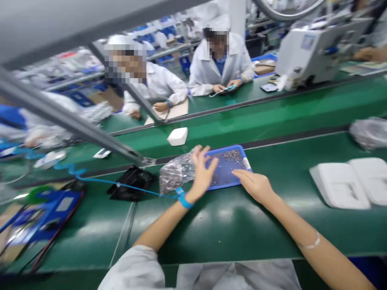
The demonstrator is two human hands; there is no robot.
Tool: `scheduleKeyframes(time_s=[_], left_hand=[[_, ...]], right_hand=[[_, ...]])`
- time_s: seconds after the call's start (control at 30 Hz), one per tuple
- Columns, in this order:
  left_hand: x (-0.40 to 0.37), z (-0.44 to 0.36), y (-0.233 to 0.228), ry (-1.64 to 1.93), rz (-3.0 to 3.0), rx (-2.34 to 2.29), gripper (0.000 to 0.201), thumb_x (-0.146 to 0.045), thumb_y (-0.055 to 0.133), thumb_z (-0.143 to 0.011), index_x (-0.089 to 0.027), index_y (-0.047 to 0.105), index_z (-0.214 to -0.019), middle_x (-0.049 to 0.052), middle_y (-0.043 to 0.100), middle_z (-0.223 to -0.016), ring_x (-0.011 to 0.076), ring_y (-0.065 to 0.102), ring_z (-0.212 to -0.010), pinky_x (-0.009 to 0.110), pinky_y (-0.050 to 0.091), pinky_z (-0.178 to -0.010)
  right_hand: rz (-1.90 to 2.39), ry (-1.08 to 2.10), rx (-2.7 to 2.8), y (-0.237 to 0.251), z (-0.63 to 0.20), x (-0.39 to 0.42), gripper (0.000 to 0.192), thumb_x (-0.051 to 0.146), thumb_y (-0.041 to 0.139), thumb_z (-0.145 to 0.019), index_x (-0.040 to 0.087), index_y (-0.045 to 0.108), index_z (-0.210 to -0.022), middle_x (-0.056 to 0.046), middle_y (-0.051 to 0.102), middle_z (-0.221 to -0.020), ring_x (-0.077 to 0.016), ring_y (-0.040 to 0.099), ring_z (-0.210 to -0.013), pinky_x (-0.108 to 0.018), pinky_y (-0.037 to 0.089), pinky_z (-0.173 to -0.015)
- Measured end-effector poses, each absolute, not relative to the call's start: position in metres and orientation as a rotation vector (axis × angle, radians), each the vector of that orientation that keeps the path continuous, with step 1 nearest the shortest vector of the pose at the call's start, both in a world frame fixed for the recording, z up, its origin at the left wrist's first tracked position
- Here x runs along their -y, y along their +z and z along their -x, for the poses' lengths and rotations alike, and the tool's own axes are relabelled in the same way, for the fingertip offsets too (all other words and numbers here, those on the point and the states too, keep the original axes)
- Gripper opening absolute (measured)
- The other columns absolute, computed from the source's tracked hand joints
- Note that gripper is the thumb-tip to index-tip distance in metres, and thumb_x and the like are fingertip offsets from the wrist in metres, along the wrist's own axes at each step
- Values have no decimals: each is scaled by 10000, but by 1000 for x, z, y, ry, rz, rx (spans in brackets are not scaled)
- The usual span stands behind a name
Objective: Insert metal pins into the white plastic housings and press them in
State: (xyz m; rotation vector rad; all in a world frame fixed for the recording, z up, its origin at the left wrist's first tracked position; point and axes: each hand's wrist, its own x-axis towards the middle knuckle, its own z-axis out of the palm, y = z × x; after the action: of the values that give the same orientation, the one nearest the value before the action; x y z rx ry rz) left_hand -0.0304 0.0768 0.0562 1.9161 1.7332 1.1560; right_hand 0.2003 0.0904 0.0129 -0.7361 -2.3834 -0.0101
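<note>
A shallow blue tray (225,174) lies on the green bench, with many small dark parts (231,155) scattered mostly along its far side. My left hand (202,171) is over the tray's left end, fingers spread and raised, next to a clear plastic bag (175,172) full of similar small parts. A blue band circles that wrist. At the tray's right end is my right hand (255,186), its fingers stretched out over the rim and pointing inward. Nothing shows in either hand, though the undersides of the fingers are hidden.
Left of the bag sit a black bag (131,184) and a blue board (50,219) with tools. White foam trays (344,185) and a plastic bag (370,133) lie at right. A metal post (121,149) slants overhead. Co-workers sit beyond the green belt (242,119).
</note>
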Motion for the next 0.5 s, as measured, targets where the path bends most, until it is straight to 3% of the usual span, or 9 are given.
scheduleKeyframes(time_s=[0.07,0.13,0.23,0.33,0.5], left_hand=[[-46,11,38,1243,-1718,-1671,458,-482,480,-999,-204,428,-1359,176,213,-1514,270,403,-1385,468,483,-1080],[-25,-4,27,1284,-1568,-1559,433,-517,532,-966,-235,523,-1294,149,349,-1463,246,519,-1278,430,519,-1039],[-12,-14,13,1269,-1348,-1354,442,-582,510,-956,-216,603,-1185,117,622,-1119,209,681,-935,391,587,-868],[-13,-15,-3,1266,-1127,-1188,534,-674,531,-903,-184,595,-1108,41,640,-770,183,680,-693,354,591,-723],[-23,-15,-24,1245,-916,-987,698,-802,669,-692,-162,577,-956,32,635,-678,171,652,-603,339,560,-639]], right_hand=[[655,-19,2327,12,-203,-87,420,100,424,-973,248,614,-1317,-93,700,-1248,-175,713,-1064,-287,603,-865],[557,-3,2324,10,-204,-84,418,116,452,-966,299,629,-1297,-76,706,-1230,-168,739,-974,-277,616,-795],[444,27,2342,4,-203,-82,428,124,515,-942,346,626,-1292,-57,713,-1204,-163,751,-904,-262,615,-727],[410,53,2358,1,-199,-80,487,126,541,-933,380,571,-1348,-28,720,-1196,-153,750,-899,-255,606,-711],[410,115,2374,2,-198,-78,625,116,531,-939,412,411,-1477,-7,733,-1165,-169,755,-851,-293,602,-702]])
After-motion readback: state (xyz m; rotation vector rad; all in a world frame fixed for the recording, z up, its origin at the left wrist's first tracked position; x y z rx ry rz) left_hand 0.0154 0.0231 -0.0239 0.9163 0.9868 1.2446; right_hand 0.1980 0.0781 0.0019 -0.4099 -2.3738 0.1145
